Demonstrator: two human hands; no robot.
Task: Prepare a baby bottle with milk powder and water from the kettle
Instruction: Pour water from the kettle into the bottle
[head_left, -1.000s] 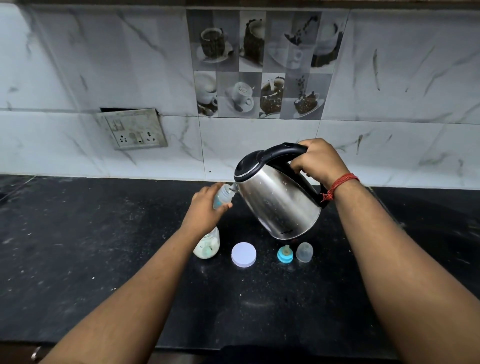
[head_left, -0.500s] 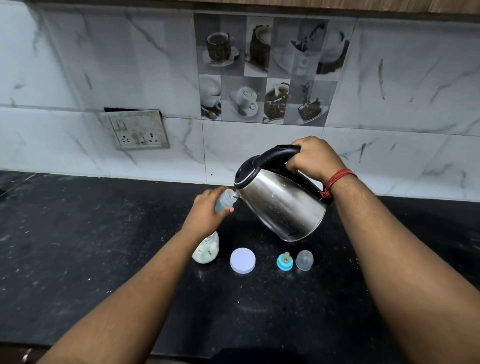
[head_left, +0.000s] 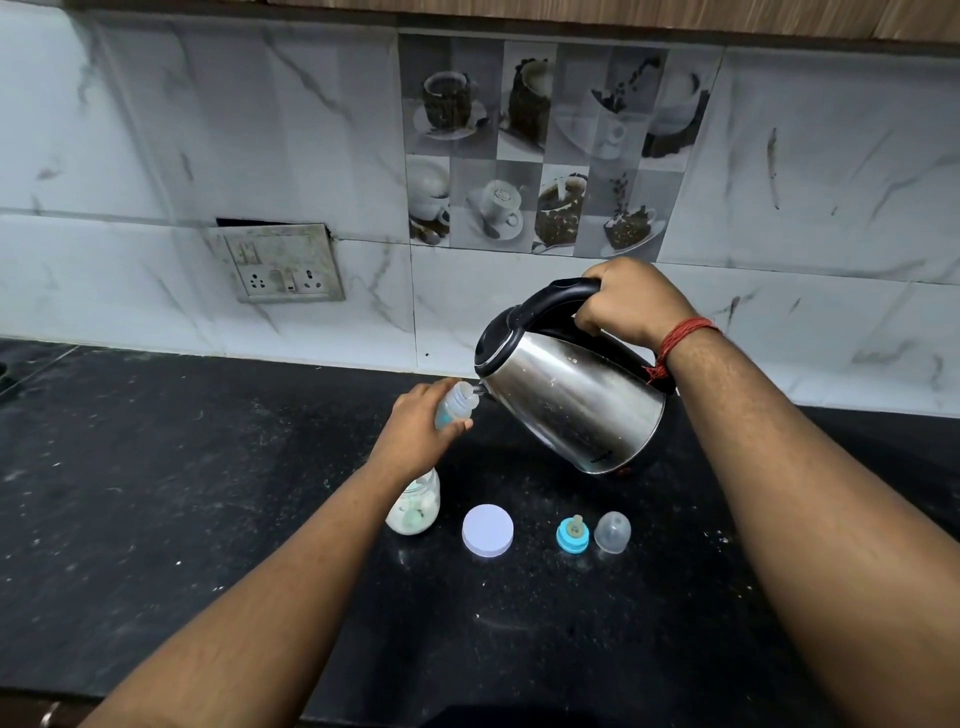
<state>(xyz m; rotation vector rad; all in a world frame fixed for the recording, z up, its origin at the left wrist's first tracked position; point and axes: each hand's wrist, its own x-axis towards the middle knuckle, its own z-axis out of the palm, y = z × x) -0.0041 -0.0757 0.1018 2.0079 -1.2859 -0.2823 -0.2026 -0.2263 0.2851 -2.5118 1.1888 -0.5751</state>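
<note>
here the right hand (head_left: 631, 304) clutches the kettle (head_left: 569, 400) tilted spout-left, left hand (head_left: 418, 431) gripping the tilted bottle (head_left: 456, 404).

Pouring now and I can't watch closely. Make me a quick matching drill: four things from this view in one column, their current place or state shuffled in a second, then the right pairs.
Things:
1. kettle
2. bottle
3. jar
4. teat ring

States:
A. stands on the counter under the left forearm, open, white powder inside
B. lies on the counter between the white lid and the clear cap
C. held in the left hand, mouth at the spout
D. tilted, gripped by its handle in the right hand

Pairs: 1-D, 2-C, 3-A, 4-B
</note>
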